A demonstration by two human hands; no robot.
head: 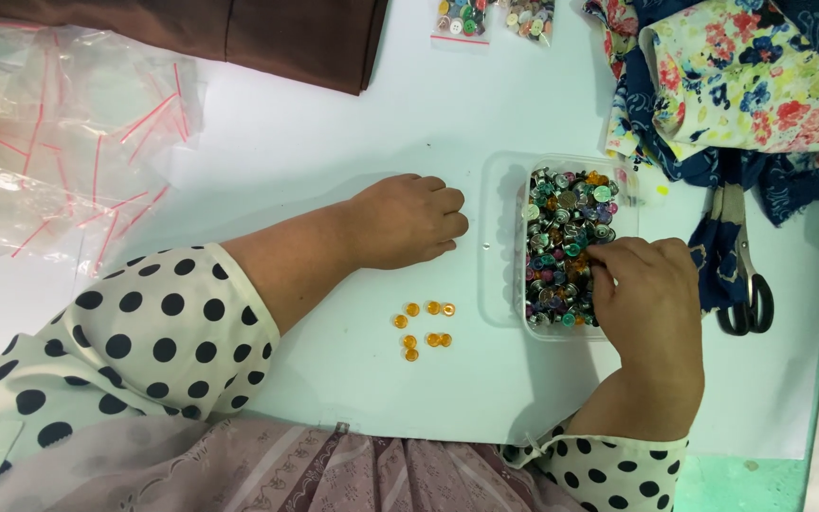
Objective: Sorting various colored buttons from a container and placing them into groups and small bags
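White tabletop [334, 142] serves as the work surface, seen from above. Far left: a heap of clear zip bags [59, 142] with red seal strips, untouched. A brown cloth [277, 38] lies at the top edge. Left hand [408, 220] rests palm down on the table, fingers curled loosely under, holding nothing visible; forearm angled in from a polka-dot sleeve. Just below it, a small cluster of orange studs [424, 327] sits apart on the table, seven or so sorted out. Clear plastic tub [504, 237] to the right remains nearly full of mixed coloured and metal studs [561, 228], so most of the sorting is judged outstanding. Right hand [642, 294] is bent over the tub's near half, fingertips pinched down among the studs; whether a piece is gripped cannot be told. Two small bags of buttons [490, 19] lie at top. Floral fabric [741, 85] and scissors [746, 275] lie far right.
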